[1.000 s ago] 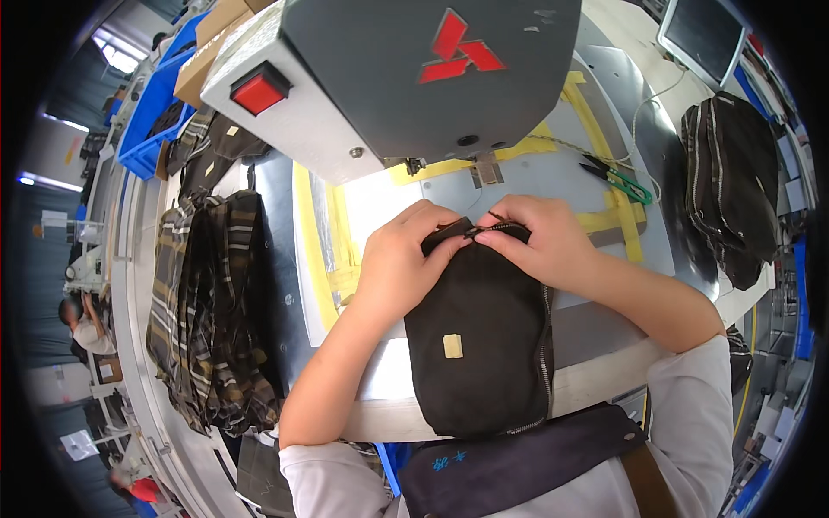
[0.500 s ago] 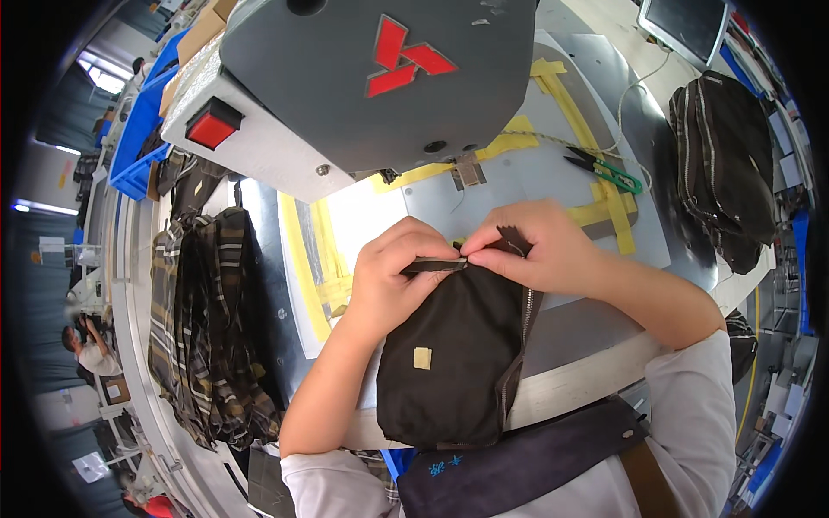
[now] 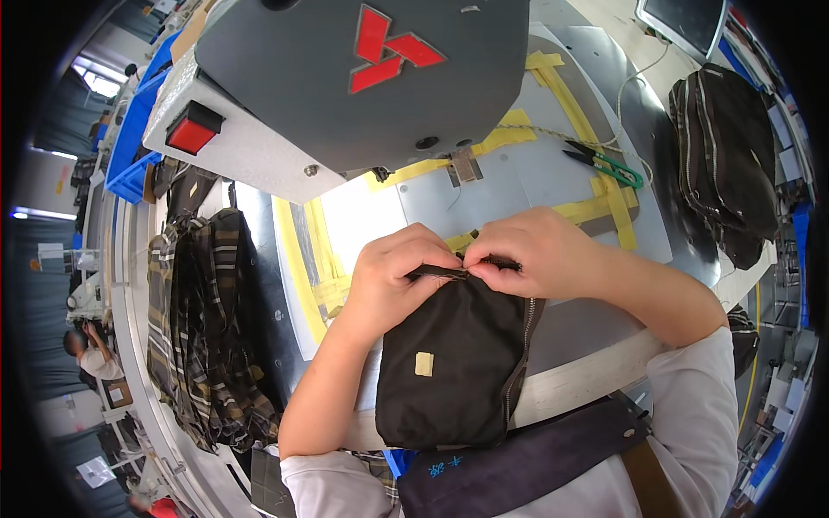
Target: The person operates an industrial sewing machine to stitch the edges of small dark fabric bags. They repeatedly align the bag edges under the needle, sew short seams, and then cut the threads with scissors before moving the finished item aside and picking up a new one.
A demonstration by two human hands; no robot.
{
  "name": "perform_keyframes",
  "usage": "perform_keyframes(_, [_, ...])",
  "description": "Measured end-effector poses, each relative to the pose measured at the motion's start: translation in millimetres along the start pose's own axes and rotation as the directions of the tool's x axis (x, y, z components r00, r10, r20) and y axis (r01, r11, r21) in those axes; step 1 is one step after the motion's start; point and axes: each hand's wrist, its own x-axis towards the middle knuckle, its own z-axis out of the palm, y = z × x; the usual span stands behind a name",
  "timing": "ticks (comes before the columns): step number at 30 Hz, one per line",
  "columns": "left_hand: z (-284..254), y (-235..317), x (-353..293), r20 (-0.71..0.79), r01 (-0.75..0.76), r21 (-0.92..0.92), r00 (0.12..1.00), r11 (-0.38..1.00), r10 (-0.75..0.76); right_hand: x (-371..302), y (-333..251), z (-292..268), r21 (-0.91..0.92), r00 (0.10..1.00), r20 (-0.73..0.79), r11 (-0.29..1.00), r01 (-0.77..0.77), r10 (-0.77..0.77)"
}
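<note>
Dark fabric piece [image 3: 458, 363] sits front and centre: top end over the plate [image 3: 350, 207], lower end draped across the near edge of the bench [image 3: 583, 369], against the person's front. Cream tag [image 3: 424, 364] on its face, metal zip [image 3: 508, 388] down its right side.

Left hand [image 3: 393, 276]: thumb and forefinger closed in a pinch on a narrow dark strip at the top end. Right hand [image 3: 535, 259]: same pinch, just beside the left, on the top end where a dark strip curls in the grip. Fingertips nearly touching; exact layers between them hidden.

Machine head [image 3: 423, 112] overhangs the far side, its metal clamp [image 3: 466, 166] beyond the fingertips. Loose thread [image 3: 454, 200] hangs from it toward the hands. Green-handled snips [image 3: 619, 173] lie on the plate toward the bench's far right corner, near a cord [image 3: 553, 134]. Plaid pile [image 3: 203, 319] along the left edge, zipped dark pieces [image 3: 725, 155] along the right.

Risks, my read:
- Pinch is small and the edge looks bulky, so one strip could slip and the ends go out of line.
- Overhang could drag the piece toward the near edge if either grip loosens.
- Thread could catch in the fold if the hands go further under the head.
- Raised tape edges [image 3: 591, 210] could snag the fabric if it's slid across.
</note>
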Motion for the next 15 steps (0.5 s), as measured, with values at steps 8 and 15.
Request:
perform_keyframes(8, [5.9, 8.4, 0.6, -0.036, -0.177, 0.272, 0.98, 0.946, 0.194, 3.1, -16.9, 1.5, 0.255, 0.902, 0.067, 0.866, -0.429, 0.427])
perform_keyframes(15, [11.2, 4.5, -1.1, -0.132, -0.189, 0.354, 0.959, 0.916, 0.249, 5.6, -11.2, -2.2, 0.453, 0.846, 0.172, 0.722, -0.523, 0.505])
